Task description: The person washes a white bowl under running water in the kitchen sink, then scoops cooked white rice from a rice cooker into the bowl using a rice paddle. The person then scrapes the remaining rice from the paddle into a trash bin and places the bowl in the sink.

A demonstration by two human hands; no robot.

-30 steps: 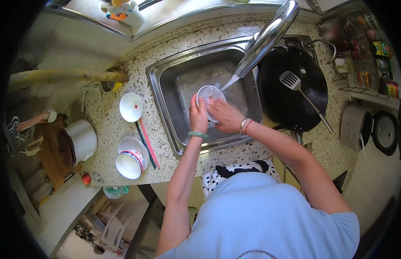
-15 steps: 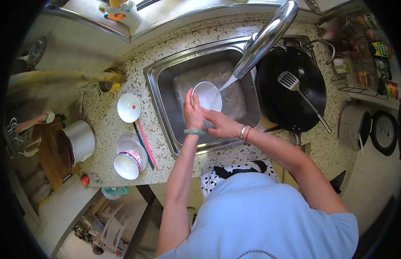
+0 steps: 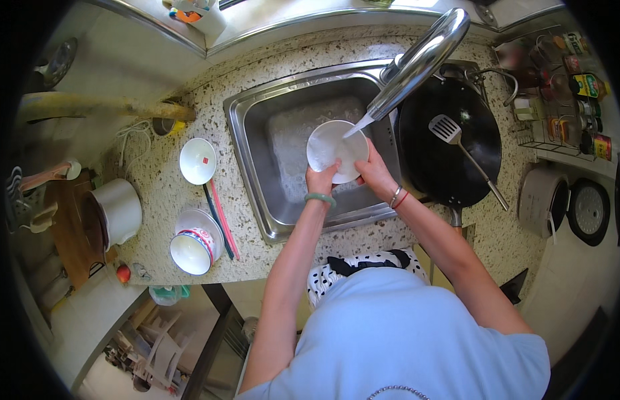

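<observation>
Fingers of your left hand (image 3: 322, 180) and right hand (image 3: 374, 171) clamp the white bowl's (image 3: 336, 151) lower rim from either side, bowl tilted over the sink (image 3: 256, 167), directly under the faucet (image 3: 420, 60) stream, both hands equally near.

Bright daylight from above; edges bend, darkened.
</observation>
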